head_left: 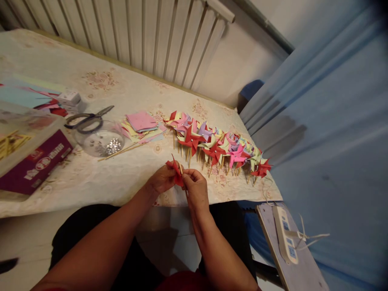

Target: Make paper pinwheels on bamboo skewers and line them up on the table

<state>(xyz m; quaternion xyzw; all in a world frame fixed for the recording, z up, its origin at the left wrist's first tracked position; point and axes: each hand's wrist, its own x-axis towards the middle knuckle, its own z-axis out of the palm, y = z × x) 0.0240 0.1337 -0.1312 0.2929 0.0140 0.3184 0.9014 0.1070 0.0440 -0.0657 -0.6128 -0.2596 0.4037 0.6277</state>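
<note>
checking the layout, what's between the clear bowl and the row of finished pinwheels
In the head view, a stack of coloured paper squares lies between the bowl and the pinwheels, with thin wooden sticks just in front.

Bare forearms, black trousers, red top
</note>
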